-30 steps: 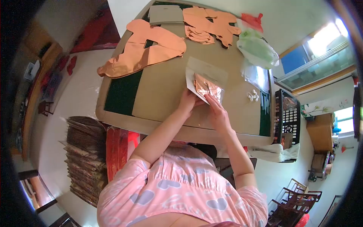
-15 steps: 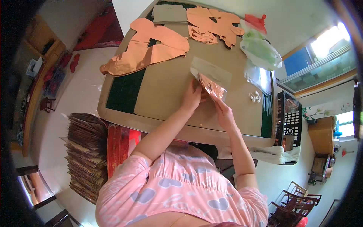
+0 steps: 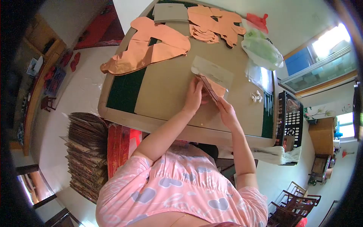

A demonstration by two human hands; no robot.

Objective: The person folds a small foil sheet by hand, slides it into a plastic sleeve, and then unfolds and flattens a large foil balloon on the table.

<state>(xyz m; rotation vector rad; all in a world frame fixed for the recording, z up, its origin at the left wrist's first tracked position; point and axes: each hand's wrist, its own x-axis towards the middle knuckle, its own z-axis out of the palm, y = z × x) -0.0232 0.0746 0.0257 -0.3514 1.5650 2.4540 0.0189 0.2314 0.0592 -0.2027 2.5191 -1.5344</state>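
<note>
Over the middle of the table, my left hand [image 3: 194, 94] is closed on the left edge of a folded copper-coloured foil piece [image 3: 212, 87]. The lower right end of the same foil is pinched in my right hand [image 3: 226, 110]. A clear plastic bag [image 3: 204, 65] lies just beyond the foil and partly around or under it; how far the foil is inside, I cannot tell. Large flat copper foil shapes [image 3: 151, 53] lie at the table's far left, and more foil shapes [image 3: 215, 22] lie at the far edge.
Grey cards [image 3: 171, 13] are stacked at the far edge of the table [image 3: 166, 90]. At the right are a green and white plastic bag [image 3: 261, 49], clear bags [image 3: 259, 75], small white pieces [image 3: 256, 97] and a black basket [image 3: 289, 117]. Stacked cardboard [image 3: 87, 151] stands at the lower left.
The foil between my hands has tilted or folded, so a narrow dark edge and a smooth flat face now show. Both hands have shifted only slightly.
</note>
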